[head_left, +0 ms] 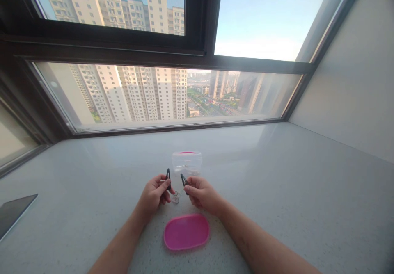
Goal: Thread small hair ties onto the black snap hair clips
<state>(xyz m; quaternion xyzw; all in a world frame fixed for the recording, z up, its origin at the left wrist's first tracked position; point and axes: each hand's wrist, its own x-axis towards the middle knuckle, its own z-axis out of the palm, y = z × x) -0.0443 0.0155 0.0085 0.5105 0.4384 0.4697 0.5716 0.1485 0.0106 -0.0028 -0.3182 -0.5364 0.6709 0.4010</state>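
My left hand (156, 192) pinches a black snap hair clip (168, 179) that points upward between thumb and fingers. Across a small gap, my right hand (201, 192) grips a second black hair clip (184, 180), tilted to the left. Below and between the hands, a few small rings (175, 199) lie on the pale speckled surface; their exact kind is too small to tell. Behind the hands stands a clear plastic container (187, 162) with a pink patch at its top and some small items inside. Nearer to me lies a pink oval lid (186, 232).
The pale speckled sill (292, 192) runs up to a dark window frame (197, 62), with tall buildings outside. At the left edge lies a flat dark device (15, 212). A white wall (353, 77) closes off the right side.
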